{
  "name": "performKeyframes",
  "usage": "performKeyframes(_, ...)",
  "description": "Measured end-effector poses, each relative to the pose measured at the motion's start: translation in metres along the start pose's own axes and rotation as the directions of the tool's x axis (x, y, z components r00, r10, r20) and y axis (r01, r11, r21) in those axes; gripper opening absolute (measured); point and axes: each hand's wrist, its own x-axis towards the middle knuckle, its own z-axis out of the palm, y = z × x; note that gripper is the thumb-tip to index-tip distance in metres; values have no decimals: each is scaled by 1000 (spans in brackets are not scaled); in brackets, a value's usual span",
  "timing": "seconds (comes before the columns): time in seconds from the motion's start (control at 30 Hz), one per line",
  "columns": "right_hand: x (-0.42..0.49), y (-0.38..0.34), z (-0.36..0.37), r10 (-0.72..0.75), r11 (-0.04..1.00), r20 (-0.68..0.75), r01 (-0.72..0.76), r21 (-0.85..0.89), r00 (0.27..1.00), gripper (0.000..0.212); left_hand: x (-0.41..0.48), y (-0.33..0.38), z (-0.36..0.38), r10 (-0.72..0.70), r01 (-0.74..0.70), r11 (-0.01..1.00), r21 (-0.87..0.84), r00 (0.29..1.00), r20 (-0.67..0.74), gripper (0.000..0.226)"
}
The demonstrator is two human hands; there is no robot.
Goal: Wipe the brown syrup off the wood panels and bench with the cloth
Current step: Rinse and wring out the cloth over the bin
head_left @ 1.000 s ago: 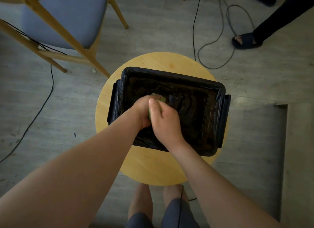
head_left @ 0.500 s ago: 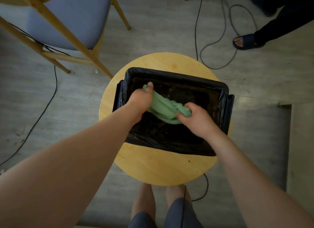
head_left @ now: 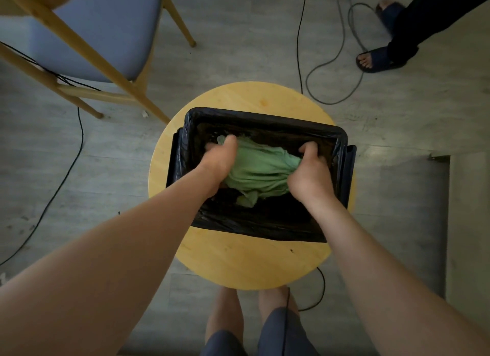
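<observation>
Green cloth stretched between hands, inside bin

The bin sits on the counter; the cloth lies in it, between our left hand and right hand. A chair stands far left, a cable far right.
</observation>
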Motion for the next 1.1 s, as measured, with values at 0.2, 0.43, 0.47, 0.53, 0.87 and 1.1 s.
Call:
performKeyframes(0.2, -6, -8, 25, 31, 989, -56, -22, 147, 998, 33, 9, -14, 4, 141, -139, 981, 135, 990, -10, 48)
performKeyframes(0.43, 15, -29, 56, 216, 864, 324, -335, 376, 921, 58, -7, -15, 23, -186, 210, 976, -51, 938, 294, 48)
performKeyframes(0.47, 11, -34, 59, 153, 868, 320, -282, 409, 935, 54, -6, -16, 23, -218, 260, 961, -90, 919, 328, 54)
performKeyframes(0.53, -5, -42, 63, -13, 892, 232, -94, 442, 973, 43, -1, -16, 21, -222, 316, 926, -206, 897, 382, 55)
performKeyframes(0.87, -29, -43, 70, -565, 788, -274, 608, 100, 778, 39, -10, -3, 17, -64, 154, 956, -248, 940, 336, 34)
performKeyframes(1.1, 16, -21, 65, -220, 975, -253, 218, -39, 942, 43, -10, -13, 11, -47, 147, 948, -284, 943, 330, 29)
